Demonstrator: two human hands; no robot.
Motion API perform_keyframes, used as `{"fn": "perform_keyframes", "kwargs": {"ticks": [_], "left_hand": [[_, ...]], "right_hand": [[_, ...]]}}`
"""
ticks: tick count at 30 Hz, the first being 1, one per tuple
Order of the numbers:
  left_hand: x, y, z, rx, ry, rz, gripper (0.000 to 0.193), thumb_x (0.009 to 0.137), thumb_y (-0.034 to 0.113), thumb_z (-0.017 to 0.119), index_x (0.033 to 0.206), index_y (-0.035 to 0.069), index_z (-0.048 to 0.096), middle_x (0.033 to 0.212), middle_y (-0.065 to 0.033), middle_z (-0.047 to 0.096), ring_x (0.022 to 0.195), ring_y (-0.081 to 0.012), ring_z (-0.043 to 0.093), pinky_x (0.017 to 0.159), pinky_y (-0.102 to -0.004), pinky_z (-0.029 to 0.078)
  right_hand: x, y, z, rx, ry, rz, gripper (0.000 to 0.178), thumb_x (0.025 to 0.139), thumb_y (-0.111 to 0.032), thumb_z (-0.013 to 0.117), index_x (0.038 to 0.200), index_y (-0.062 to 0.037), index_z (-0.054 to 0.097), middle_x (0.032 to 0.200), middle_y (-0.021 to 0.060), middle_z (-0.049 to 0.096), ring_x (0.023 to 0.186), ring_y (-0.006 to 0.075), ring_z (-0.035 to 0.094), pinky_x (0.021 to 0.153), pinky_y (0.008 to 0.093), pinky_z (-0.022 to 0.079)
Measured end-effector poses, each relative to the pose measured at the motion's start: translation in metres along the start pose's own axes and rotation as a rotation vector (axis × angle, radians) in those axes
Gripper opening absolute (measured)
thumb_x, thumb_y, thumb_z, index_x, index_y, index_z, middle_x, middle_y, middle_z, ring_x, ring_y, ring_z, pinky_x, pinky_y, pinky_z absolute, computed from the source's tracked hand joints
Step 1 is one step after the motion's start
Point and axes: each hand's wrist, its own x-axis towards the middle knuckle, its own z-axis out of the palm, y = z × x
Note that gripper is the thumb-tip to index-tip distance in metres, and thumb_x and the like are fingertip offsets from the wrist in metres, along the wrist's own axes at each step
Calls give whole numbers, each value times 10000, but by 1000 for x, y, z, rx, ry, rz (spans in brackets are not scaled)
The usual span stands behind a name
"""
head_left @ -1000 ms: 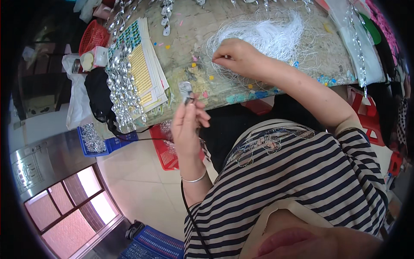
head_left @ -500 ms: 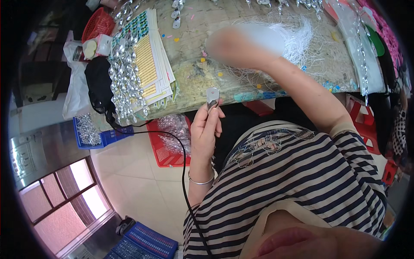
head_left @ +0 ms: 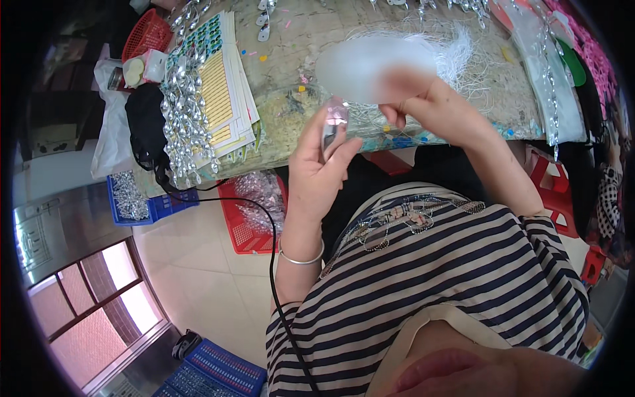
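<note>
Between the fingers and thumb of my left hand (head_left: 319, 159) is a shiny silver twisted metal piece (head_left: 335, 126), held upright at the table's near edge. My right hand (head_left: 433, 109) is off to its right, fingers curled in a pinch; a blurred patch covers part of it, so I cannot make out what is between the fingertips. Behind that hand spreads a loose bundle of thin white string (head_left: 456, 56) on the worn table (head_left: 284, 66). Strands of it trail along the tabletop beneath the hand.
Left on the table, silver twisted strands (head_left: 188, 126) lie over patterned sheets (head_left: 231, 99), beside a black bag (head_left: 144, 119) and red basket (head_left: 147, 36). A red crate (head_left: 248, 228) and blue crate (head_left: 149, 208) sit below. A black cable (head_left: 273, 264) crosses by my left arm.
My left hand has risen, turning the silver piece. My right hand has drawn back toward me and to the right, off the string, fingers now curled near the left hand.
</note>
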Motion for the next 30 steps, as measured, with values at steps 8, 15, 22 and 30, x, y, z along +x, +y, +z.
{"fn": "perform_keyframes", "kwargs": {"ticks": [8, 15, 22, 30], "left_hand": [[5, -4, 21, 97, -109, -51, 159, 847, 111, 662, 982, 28, 684, 716, 31, 602, 484, 5, 407, 426, -156, 280], [0, -7, 2, 76, 71, -77, 129, 839, 64, 664, 953, 25, 710, 712, 1, 637, 499, -11, 412, 457, -167, 299], [3, -4, -3, -13, 215, -40, 149, 818, 66, 691, 940, -19, 696, 722, -17, 640, 500, -13, 406, 458, -164, 291], [6, 0, 21, 87, 97, -108, 113, 831, 112, 688, 904, 27, 706, 714, 21, 628, 531, -3, 427, 464, -168, 302]], "right_hand": [[-30, -6, -3, -92, 12, 57, 101, 961, -147, 493, 928, -52, 498, 701, -37, 504, 600, 22, 432, 535, 173, 354], [-40, 2, -28, 64, 190, -30, 110, 963, -170, 503, 921, -69, 506, 697, -37, 501, 573, 21, 392, 519, 165, 320], [-47, 8, -41, 73, 328, -18, 124, 962, -199, 514, 914, -84, 516, 694, -48, 505, 557, 9, 351, 506, 155, 280], [-39, 20, -28, -831, 433, -399, 311, 904, -141, 586, 1180, -11, 526, 985, 66, 651, 989, 142, 604, 869, 256, 458]]}}
